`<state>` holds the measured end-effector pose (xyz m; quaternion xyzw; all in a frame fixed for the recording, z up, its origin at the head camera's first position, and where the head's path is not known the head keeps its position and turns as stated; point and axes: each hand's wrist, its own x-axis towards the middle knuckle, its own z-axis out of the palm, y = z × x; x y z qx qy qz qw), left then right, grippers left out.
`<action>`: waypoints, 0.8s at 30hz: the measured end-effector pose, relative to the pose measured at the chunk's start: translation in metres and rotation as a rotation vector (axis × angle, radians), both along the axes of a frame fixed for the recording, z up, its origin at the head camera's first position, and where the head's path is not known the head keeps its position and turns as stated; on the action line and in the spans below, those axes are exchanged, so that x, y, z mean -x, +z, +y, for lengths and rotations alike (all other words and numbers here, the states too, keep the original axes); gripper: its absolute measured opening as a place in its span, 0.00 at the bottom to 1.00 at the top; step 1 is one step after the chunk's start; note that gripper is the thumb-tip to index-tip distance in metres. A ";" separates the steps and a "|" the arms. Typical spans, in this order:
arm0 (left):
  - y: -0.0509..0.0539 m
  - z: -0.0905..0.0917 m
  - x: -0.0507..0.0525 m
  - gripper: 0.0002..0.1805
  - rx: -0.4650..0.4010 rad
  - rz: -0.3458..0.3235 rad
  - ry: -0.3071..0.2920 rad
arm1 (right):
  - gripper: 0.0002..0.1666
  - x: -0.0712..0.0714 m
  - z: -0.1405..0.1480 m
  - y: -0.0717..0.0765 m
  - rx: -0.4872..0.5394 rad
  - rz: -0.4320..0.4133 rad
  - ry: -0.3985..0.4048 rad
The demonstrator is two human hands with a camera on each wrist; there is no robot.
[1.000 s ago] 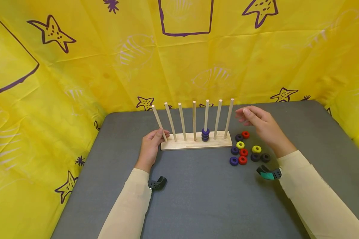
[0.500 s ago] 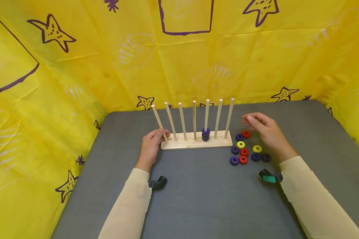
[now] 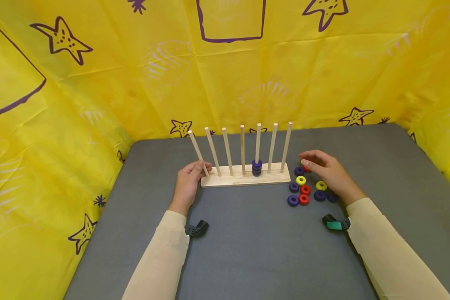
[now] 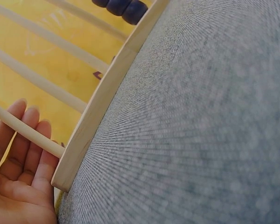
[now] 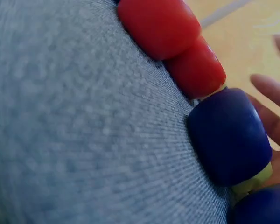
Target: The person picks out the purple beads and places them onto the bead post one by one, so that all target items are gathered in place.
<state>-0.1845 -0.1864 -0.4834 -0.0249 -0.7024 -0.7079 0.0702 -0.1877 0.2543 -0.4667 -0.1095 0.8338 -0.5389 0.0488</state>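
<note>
A wooden stand (image 3: 228, 179) with several upright pegs sits mid-table. Blue rings (image 3: 256, 168) are stacked on one of its pegs. My left hand (image 3: 187, 183) is at the stand's left end, thumb and fingers around the leftmost peg (image 3: 196, 146). The left wrist view has the fingers (image 4: 32, 144) behind that peg. My right hand (image 3: 331, 173) hovers over the loose rings, thumb and fingers apart. Its fingertips are by the farthest red ring (image 3: 306, 168), which the hand partly hides. In the right wrist view, fingers (image 5: 273, 88) show beyond a blue ring (image 5: 231, 135).
Right of the stand lie loose rings: yellow (image 3: 301, 180), red (image 3: 304, 199) and blue (image 3: 293, 200). Another yellow ring (image 3: 321, 186) lies nearer my right hand. The grey table (image 3: 247, 246) meets a yellow patterned cloth (image 3: 225, 83) at the back and left.
My right hand first drew back a little to the right, then lowered and moved left toward the farthest red ring. The left hand, stand and rings have stayed put.
</note>
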 end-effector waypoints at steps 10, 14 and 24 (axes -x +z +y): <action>0.002 0.001 0.000 0.24 -0.005 -0.004 -0.003 | 0.25 0.004 0.002 -0.006 -0.085 -0.033 0.040; 0.003 0.001 -0.001 0.24 -0.011 0.012 -0.011 | 0.25 0.004 0.001 -0.006 -0.119 -0.041 0.032; 0.000 0.001 0.000 0.25 0.011 0.013 -0.003 | 0.23 0.007 -0.005 -0.006 -0.249 0.008 0.035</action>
